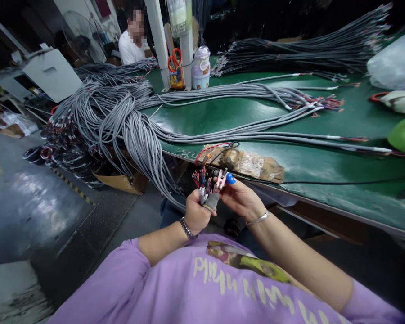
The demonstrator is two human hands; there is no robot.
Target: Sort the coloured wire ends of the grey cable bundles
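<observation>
My left hand point(197, 211) is closed around a bundle of cable ends, with a grey cover on its thumb. From the top of that fist fan out thin multicoloured wires point(200, 179), and a white-wrapped cable section point(201, 195) shows below them. Right beside it, my right hand point(239, 198) pinches a small pale-pink clip-like tool point(222, 179) close to the wire ends. A blue cover point(230, 178) sits on one of its fingertips. Whether the pink tool touches a wire is too small to tell.
A wooden block point(266, 167) wrapped in tape lies at the edge of the green table point(195, 110). Grey cables point(138, 130) hang over the left edge. Orange-handled scissors point(174, 60) and a lilac bottle point(201, 67) stand behind. Another person point(131, 47) sits farther back.
</observation>
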